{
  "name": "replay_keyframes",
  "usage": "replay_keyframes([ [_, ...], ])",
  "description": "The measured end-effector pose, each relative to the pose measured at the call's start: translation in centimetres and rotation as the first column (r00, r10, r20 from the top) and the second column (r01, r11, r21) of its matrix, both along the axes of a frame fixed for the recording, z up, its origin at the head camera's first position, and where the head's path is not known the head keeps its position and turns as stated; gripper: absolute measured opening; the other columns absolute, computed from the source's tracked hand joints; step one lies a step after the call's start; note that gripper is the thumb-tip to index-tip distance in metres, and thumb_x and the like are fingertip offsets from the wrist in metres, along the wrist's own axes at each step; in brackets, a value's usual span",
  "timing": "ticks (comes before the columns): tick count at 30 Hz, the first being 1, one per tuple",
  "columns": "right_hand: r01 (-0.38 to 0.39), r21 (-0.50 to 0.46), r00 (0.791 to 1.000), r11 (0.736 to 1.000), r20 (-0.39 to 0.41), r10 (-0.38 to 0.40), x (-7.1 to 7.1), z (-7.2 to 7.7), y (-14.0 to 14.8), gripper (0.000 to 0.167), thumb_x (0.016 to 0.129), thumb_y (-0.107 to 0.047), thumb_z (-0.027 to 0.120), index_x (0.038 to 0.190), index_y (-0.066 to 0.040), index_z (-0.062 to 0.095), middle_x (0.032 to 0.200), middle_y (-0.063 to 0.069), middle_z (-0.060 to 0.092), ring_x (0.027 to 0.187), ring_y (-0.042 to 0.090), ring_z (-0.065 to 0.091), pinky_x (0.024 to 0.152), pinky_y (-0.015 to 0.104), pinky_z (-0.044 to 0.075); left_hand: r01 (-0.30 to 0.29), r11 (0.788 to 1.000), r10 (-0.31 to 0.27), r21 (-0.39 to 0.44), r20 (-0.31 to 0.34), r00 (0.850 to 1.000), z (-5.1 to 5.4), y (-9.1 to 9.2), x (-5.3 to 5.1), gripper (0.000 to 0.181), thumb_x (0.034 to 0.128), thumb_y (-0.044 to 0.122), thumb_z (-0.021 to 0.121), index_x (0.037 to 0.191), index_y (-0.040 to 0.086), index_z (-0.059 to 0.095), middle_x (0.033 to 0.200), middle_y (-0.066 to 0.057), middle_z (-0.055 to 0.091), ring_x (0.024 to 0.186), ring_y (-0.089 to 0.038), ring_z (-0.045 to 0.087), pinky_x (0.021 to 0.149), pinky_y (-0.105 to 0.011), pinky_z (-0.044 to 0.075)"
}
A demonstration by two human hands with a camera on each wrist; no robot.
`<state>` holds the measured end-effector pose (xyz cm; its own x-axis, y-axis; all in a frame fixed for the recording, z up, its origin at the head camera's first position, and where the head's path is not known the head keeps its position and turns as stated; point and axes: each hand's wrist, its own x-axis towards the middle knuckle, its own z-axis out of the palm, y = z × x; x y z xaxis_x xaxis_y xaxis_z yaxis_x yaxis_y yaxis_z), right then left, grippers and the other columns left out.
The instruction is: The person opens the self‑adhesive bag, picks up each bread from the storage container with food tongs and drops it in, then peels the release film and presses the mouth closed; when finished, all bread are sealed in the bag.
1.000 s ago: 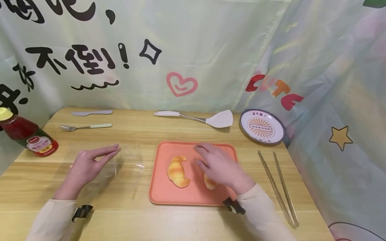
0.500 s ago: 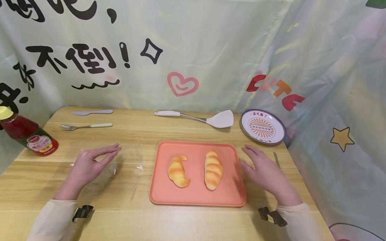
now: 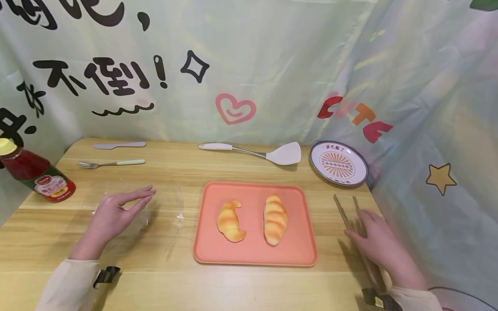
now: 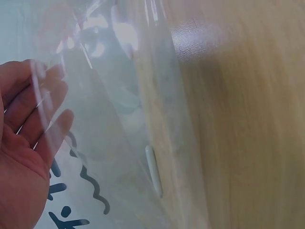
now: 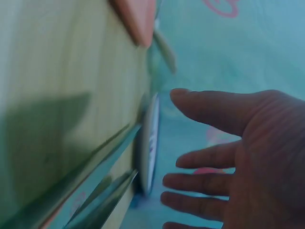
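Observation:
My left hand (image 3: 116, 214) stays raised at the left of the table, its thumb and fingertips close together at the edge of a clear plastic bag (image 4: 114, 109). The transparent film passes over those fingertips in the left wrist view, and I seem to pinch it. At the right, my right hand (image 3: 383, 248) hovers over metal tongs (image 3: 342, 209), fingers apart and holding nothing. In the right wrist view the tongs (image 5: 90, 186) lie on the table below the fingers. A pink tray (image 3: 250, 255) bears a croissant (image 3: 229, 222) and a scored bread roll (image 3: 275, 220).
A tilted red sauce bottle (image 3: 50, 183) stands at the far left. Along the back lie a knife (image 3: 118, 145), a fork (image 3: 113, 163) and a white spatula (image 3: 285, 153). At the back right a plate (image 3: 338, 164) leans near the printed curtain (image 3: 272, 65).
My right hand has moved right, from above the roll, past the tray's edge, to the tongs. The roll on the tray is now uncovered. My left hand has kept its place.

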<state>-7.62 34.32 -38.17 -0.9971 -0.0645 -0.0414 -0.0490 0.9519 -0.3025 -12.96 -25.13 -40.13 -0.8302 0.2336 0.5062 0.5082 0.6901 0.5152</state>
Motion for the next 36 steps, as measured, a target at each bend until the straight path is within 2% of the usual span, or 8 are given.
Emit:
replay_keyframes([
  [2,0.026,0.031,0.999,0.999,0.021,-0.026,0.5,-0.4,0.9,0.076,0.09,-0.029,0.071,0.129,0.027,0.037,0.127,0.049,0.038,0.116,0.063,0.037,0.097,0.07,0.032,-0.003,1.0,0.002,-0.005,-0.008,1.0,-0.2,-0.1,0.0,0.025,0.0837,-0.003,0.075,0.107,0.006,0.076,0.116,-0.015,0.068,0.04,-0.002,0.048,0.046,-0.015,0.038],
  [7,0.077,0.057,0.992,0.995,0.095,-0.082,1.6,-1.1,2.3,0.089,0.088,-0.046,0.072,0.123,0.029,0.038,0.115,0.051,0.04,0.104,0.062,0.045,0.088,0.069,0.04,-0.025,1.0,0.024,-0.009,-0.013,1.0,-0.5,-0.2,0.1,0.023,0.0834,-0.001,0.076,0.104,0.007,0.077,0.115,-0.013,0.069,0.034,0.006,0.024,0.038,-0.017,0.03],
  [13,0.138,0.034,0.961,0.99,0.236,-0.142,2.3,-1.8,2.5,0.089,0.084,-0.059,0.069,0.109,0.023,0.046,0.098,0.036,0.047,0.084,0.04,0.053,0.074,0.057,0.05,-0.033,0.999,0.033,-0.019,0.003,0.999,-0.4,-0.2,0.2,0.021,0.0848,0.0,0.075,0.105,0.007,0.077,0.116,-0.014,0.069,0.036,0.007,0.016,0.036,-0.019,0.028],
  [20,0.151,0.048,0.959,0.987,0.234,-0.158,2.3,-2.4,2.4,0.072,0.088,-0.048,0.07,0.102,0.019,0.05,0.089,0.025,0.052,0.079,0.035,0.054,0.069,0.052,0.05,-0.025,1.0,0.025,-0.012,-0.019,1.0,-0.4,0.1,0.1,0.023,0.0836,-0.002,0.075,0.105,0.006,0.077,0.115,-0.014,0.069,0.035,0.005,0.026,0.038,-0.017,0.029],
  [28,0.141,0.021,0.969,0.99,0.2,-0.142,2.8,-2.5,3.4,0.045,0.092,-0.03,0.069,0.096,0.013,0.057,0.081,0.013,0.053,0.072,0.027,0.052,0.06,0.041,0.046,-0.025,1.0,0.025,-0.015,-0.045,0.999,-0.5,0.2,0.1,0.022,0.0833,-0.001,0.076,0.103,0.007,0.077,0.113,-0.012,0.07,0.038,0.008,0.017,0.037,-0.018,0.026],
  [31,0.162,-0.014,0.968,0.987,0.197,-0.157,3.0,-2.1,3.8,0.047,0.094,-0.028,0.065,0.104,0.016,0.056,0.083,0.012,0.054,0.072,0.026,0.052,0.059,0.039,0.045,-0.022,1.0,0.021,-0.021,-0.051,0.998,-0.4,0.3,0.2,0.022,0.0829,-0.002,0.076,0.103,0.007,0.077,0.113,-0.012,0.07,0.042,0.007,0.036,0.042,-0.014,0.031],
  [33,0.172,-0.027,0.97,0.985,0.179,-0.164,3.1,-1.8,3.9,0.047,0.097,-0.028,0.062,0.108,0.017,0.054,0.085,0.014,0.055,0.073,0.027,0.053,0.059,0.041,0.046,-0.02,1.0,0.019,-0.023,-0.049,0.999,-0.2,0.4,0.2,0.022,0.0829,-0.002,0.076,0.103,0.006,0.077,0.113,-0.012,0.07,0.049,0.0,0.053,0.045,-0.013,0.035],
  [36,0.159,-0.021,0.979,0.987,0.129,-0.155,3.5,-1.2,3.9,0.043,0.101,-0.027,0.055,0.111,0.014,0.053,0.081,0.011,0.053,0.07,0.026,0.051,0.057,0.04,0.044,-0.02,0.999,0.019,-0.028,-0.048,0.999,-0.1,0.5,0.3,0.022,0.0826,-0.003,0.076,0.103,0.006,0.077,0.112,-0.012,0.07,0.063,-0.011,0.066,0.049,-0.013,0.039],
])
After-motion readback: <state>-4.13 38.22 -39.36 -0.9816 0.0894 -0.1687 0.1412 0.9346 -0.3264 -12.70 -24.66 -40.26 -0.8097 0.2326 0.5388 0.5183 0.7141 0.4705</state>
